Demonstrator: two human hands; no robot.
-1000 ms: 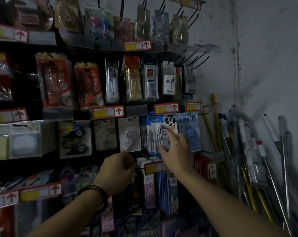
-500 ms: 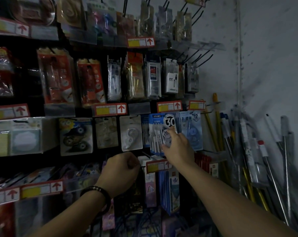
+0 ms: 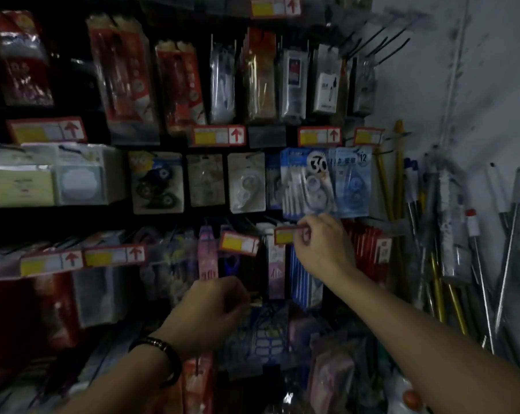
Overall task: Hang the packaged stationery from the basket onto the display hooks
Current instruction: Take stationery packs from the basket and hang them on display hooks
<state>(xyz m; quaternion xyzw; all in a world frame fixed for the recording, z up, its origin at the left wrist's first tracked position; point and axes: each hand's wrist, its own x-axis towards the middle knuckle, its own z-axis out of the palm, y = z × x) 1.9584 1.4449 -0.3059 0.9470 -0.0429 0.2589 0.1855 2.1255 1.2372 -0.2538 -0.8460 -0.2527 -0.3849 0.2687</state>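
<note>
One glossy blue rectangular blister pack [image 3: 308, 183] hangs centre frame, long axis vertical, face outward. Right hand [image 3: 323, 245] pinches the red-edged price tag [image 3: 284, 236] just below; left hand [image 3: 206, 313] curled, contents unclear.

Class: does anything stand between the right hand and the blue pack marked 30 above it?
Nothing visible does. The right hand is just under the blue card pack marked 30, pinching the red-and-yellow price tag.

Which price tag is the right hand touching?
The price tag below the blue 30 pack; the right hand pinches its right end. The tag to its left hangs free.
</note>
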